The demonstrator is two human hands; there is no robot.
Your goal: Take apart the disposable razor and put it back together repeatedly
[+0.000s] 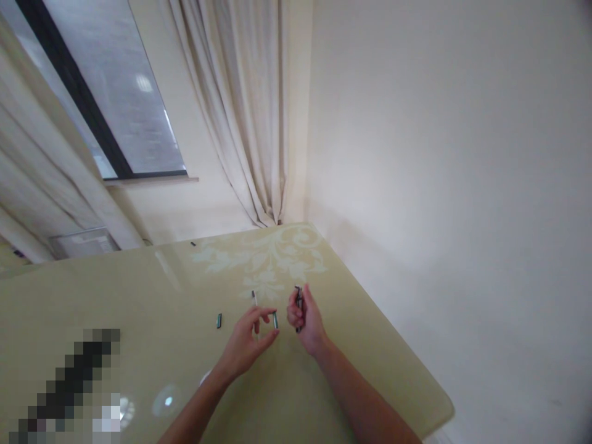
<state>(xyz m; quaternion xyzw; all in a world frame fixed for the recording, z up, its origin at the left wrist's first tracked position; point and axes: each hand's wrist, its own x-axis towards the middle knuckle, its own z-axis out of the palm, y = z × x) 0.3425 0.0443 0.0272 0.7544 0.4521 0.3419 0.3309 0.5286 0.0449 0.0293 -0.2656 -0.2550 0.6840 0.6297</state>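
Note:
My left hand [247,341] pinches a small slim piece, green with dark ends [275,320], upright between thumb and index finger. Its exact kind is too small to make out. Close by on the right, my right hand [308,317] is closed around a slim dark object [298,303], whose top juts out above the curled fingers. The two hands are apart, above the table. Left of my left hand lies a short piece, green and dark [219,320]. Just beyond its fingers is a thin thing, dark at one end and whitish along its length [254,296].
The glossy pale green table [379,370] has a white floral pattern and meets the wall [439,216] on the right. A tiny dark piece [193,244] lies near its far edge. Curtains [245,105] hang behind, by a window [115,92]. A pixelated dark patch covers the lower left.

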